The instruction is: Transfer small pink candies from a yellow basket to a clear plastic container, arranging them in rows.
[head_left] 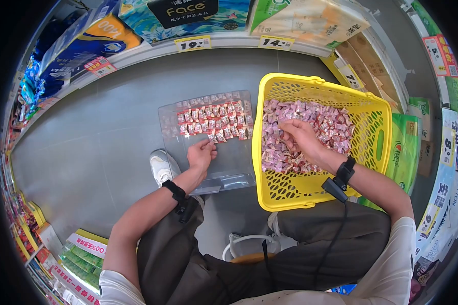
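Note:
A clear plastic tray (224, 181) lies on the floor in front of me, with rows of small red-and-white wrapped candies (208, 118) in its far part. My left hand (201, 154) is over the tray, its fingers closed together at a wrapped candy (211, 138) on the near row's left end. To the right stands a yellow basket (263, 188) holding a heap of pink and red wrapped candies (303, 109). Over this heap is my right hand (303, 138), thumb and fingers pinched; what they hold, if anything, is too small to make out.
Shelves with tissue packs (183, 20) and price tags (193, 43) run along the far side. Green packs (404, 147) stand close to the basket's right. A white shoe (163, 165) is beside the tray's left edge. Low displays (81, 259) are at lower left.

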{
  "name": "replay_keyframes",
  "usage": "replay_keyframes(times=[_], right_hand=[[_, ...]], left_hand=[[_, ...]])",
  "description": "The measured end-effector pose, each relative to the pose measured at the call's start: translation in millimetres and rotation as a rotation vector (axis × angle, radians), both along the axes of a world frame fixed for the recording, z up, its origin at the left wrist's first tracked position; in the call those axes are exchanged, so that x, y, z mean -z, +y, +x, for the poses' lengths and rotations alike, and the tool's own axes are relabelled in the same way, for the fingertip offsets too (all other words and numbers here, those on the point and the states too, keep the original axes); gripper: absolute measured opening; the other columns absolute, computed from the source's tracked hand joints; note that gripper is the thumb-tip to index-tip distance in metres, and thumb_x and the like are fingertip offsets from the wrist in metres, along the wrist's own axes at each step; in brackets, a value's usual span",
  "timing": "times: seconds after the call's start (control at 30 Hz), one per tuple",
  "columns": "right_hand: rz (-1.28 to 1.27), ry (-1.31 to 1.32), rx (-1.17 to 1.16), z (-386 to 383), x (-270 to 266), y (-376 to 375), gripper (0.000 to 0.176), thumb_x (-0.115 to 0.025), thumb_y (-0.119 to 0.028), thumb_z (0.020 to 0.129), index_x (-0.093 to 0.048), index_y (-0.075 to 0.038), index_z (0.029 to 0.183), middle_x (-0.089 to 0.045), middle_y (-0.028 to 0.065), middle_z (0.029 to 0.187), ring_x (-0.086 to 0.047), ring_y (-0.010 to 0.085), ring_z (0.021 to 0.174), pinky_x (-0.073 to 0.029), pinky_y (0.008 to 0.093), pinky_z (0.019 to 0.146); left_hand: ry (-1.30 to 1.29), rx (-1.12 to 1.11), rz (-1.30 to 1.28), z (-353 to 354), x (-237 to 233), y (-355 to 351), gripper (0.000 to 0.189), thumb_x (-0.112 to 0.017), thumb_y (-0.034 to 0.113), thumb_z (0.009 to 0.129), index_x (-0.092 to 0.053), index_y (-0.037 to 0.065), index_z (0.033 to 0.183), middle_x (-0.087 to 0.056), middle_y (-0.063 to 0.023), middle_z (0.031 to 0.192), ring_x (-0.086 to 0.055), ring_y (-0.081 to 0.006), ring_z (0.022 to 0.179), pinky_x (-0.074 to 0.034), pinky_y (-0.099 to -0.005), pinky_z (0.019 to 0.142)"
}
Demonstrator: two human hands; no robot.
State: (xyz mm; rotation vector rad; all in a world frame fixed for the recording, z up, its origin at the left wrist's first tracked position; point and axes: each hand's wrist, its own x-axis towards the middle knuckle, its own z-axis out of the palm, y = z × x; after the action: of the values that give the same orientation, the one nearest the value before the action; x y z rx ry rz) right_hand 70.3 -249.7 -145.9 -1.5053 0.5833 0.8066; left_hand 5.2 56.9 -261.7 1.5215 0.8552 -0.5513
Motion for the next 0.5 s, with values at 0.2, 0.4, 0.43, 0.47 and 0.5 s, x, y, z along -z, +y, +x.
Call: replay_keyframes(times=[0.2, 0.4, 0.43, 0.47, 0.5], right_hand=[[-0.155, 0.017, -0.016, -3, 15, -13, 0.018, -0.062, -0.020, 0.095, -0.064, -0.003, 0.102, -0.058, -0.0001, 0.074, -0.053, 0.0084, 0.055, -0.039, 0.0251, 0.046], [-0.311, 0.067, -0.318, -14, 35, -29, 0.026, -0.063, -0.020, 0.089, -0.063, -0.002, 0.109, -0.064, 0.0036, 0.081, -0.061, 0.0108, 0.060, -0.048, 0.0285, 0.054], [-0.391, 0.036, -0.381, -18, 35, -30, 0.031, -0.065, -0.022, 0.088, -0.062, -0.003, 0.113, -0.066, 0.0054, 0.083, -0.063, 0.0145, 0.062, -0.050, 0.0314, 0.059], [-0.472, 0.005, -0.444, -21, 34, -29, 0.037, -0.066, -0.024, 0.086, -0.061, -0.003, 0.116, -0.067, 0.0071, 0.084, -0.066, 0.0183, 0.065, -0.053, 0.0343, 0.065], [-0.472, 0.005, -0.445, -24, 39, -32, 0.037, -0.066, -0.024, 0.086, -0.061, -0.003, 0.116, -0.067, 0.0071, 0.084, -0.066, 0.0183, 0.065, -0.053, 0.0343, 0.065]], left_hand=[[0.038, -0.051, 0.042, -5, -1, -4, 0.046, -0.061, 0.005, 0.095, -0.046, -0.001, 0.137, -0.064, -0.0092, 0.098, -0.065, -0.0146, 0.076, -0.055, -0.0265, 0.066], [-0.007, 0.059, 0.077, -11, 22, -2, 0.053, -0.059, 0.000, 0.086, -0.044, 0.003, 0.137, -0.058, -0.0086, 0.105, -0.060, -0.0152, 0.086, -0.053, -0.0291, 0.075], [-0.024, 0.080, 0.084, -11, 27, 0, 0.055, -0.059, -0.001, 0.086, -0.044, 0.003, 0.138, -0.058, -0.0085, 0.106, -0.060, -0.0155, 0.087, -0.052, -0.0296, 0.076], [-0.040, 0.101, 0.091, -11, 26, 0, 0.056, -0.059, -0.001, 0.085, -0.043, 0.004, 0.139, -0.057, -0.0083, 0.108, -0.059, -0.0157, 0.088, -0.051, -0.0301, 0.077], [-0.039, 0.100, 0.091, -10, 26, 0, 0.056, -0.059, -0.001, 0.085, -0.043, 0.004, 0.139, -0.057, -0.0083, 0.108, -0.059, -0.0157, 0.088, -0.051, -0.0301, 0.077]])
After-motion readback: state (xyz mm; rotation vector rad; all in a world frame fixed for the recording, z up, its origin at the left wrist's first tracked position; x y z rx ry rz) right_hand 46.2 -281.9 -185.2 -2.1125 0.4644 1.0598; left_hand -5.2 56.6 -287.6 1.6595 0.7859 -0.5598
